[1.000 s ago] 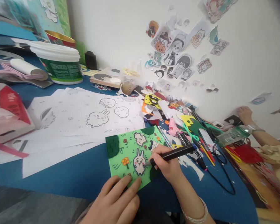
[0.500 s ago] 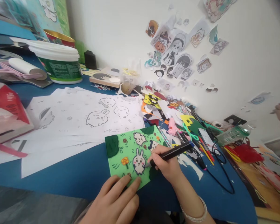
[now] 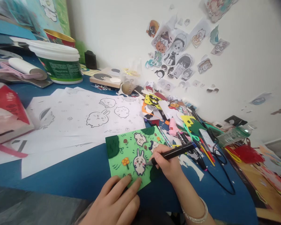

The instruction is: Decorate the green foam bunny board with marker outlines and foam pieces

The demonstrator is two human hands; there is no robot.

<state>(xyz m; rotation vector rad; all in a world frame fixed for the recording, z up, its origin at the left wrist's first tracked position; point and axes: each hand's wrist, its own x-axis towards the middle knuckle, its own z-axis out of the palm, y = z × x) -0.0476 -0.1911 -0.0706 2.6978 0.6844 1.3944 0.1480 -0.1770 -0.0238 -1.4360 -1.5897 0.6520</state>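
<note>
A green felt sheet [image 3: 117,161] lies on the blue table, with white cartoon figures, orange flowers and dark green corner patches on it. My left hand [image 3: 121,200] rests flat on its lower edge, fingers stretched out. In my right hand [image 3: 167,164] is a black marker [image 3: 178,151], gripped like a pen. Its grey tip meets the edge of the long-eared white rabbit figure [image 3: 139,163] or hovers just over it; I cannot tell which. My right hand hides part of another figure and the sheet's right side.
Printed line-drawing sheets [image 3: 67,125] spread over the left. A white-rimmed tub [image 3: 58,64] stands behind them. To the right lie a pink glue gun [image 3: 172,126], teal scissors [image 3: 191,133], pens, paper scraps, a black cable [image 3: 221,182] and a clear bottle [image 3: 234,136].
The marker's tip has shifted slightly upward along the rabbit figure's right side. Another hand at the far right edge has gone out of view. My left hand and the sheet stay put.
</note>
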